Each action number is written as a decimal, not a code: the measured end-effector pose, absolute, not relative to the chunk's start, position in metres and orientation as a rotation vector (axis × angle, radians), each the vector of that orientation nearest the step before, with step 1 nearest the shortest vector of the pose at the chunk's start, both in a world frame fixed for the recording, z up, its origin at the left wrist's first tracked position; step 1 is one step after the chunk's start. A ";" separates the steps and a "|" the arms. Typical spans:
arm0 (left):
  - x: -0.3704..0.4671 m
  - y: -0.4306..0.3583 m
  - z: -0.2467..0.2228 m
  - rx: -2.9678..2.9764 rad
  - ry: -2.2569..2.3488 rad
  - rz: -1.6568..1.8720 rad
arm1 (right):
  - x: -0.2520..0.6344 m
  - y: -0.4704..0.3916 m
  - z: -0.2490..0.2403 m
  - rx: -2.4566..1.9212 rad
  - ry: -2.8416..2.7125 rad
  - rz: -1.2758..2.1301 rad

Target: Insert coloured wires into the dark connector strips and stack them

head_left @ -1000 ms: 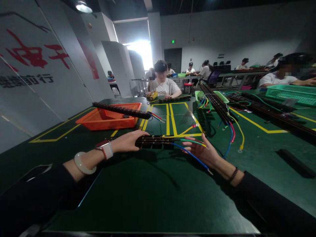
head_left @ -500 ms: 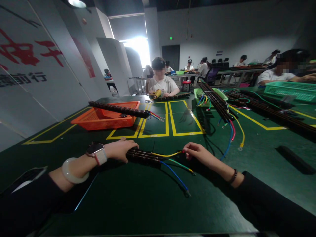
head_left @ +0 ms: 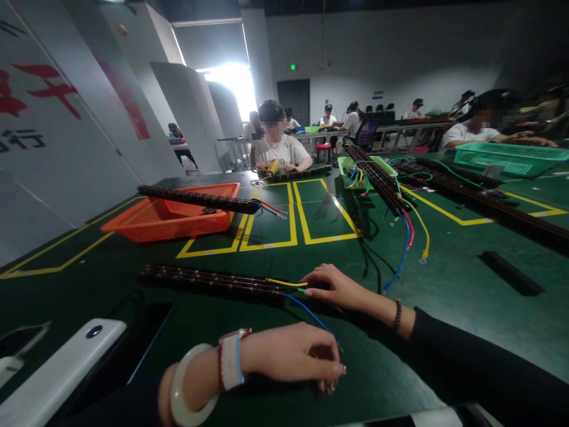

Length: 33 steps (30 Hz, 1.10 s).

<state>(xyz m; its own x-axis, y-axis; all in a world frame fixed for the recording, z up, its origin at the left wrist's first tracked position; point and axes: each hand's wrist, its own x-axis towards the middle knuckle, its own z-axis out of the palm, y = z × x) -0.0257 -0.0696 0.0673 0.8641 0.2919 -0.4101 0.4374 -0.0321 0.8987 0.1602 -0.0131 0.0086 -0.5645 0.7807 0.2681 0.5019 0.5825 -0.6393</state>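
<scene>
While our view looks down and forward, the green surface [head_left: 448,279] fills most of it, marked out with yellow tape in boxed outlines. Across from us, at the far edge, sits a person [head_left: 284,148] in a white top. To our right, dark bars [head_left: 376,175] lie slantwise across a light green basket [head_left: 344,171], coloured wires trailing from their near ends. To our left stands an orange basket [head_left: 178,225], and over its rim rests another dark bar [head_left: 200,198]. In front of us the main bar [head_left: 213,284] lies flat and slightly aslant, its wired end beside our hands.

Our left hand [head_left: 293,356], nearer to us than that bar, is loosely curled, the thumb near the bent fingers; we see nothing in it, though its inner side is hidden. Our right hand [head_left: 340,287] has its fingers drawn close over the ends of the yellow lead [head_left: 287,283] and the green lead [head_left: 301,289]; we cannot tell whether it grips them. The blue lead [head_left: 306,313] curves down, its tip just behind our left hand.
</scene>
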 end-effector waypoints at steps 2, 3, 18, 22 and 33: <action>-0.013 -0.064 0.046 1.430 0.542 -0.125 | 0.156 -0.013 0.008 -0.980 -2.299 0.713; -0.010 -0.060 0.038 1.351 0.544 -0.094 | 0.154 -0.013 0.007 -0.965 -2.305 0.718; -0.016 -0.049 0.016 1.084 0.444 -0.014 | 0.145 -0.015 0.012 -1.136 -2.417 0.912; -0.017 -0.049 0.016 0.941 0.496 0.125 | 0.149 -0.018 0.013 -1.151 -2.234 1.262; -0.013 -0.043 0.005 0.488 0.484 0.600 | 0.144 -0.025 0.009 -1.020 -2.572 -0.200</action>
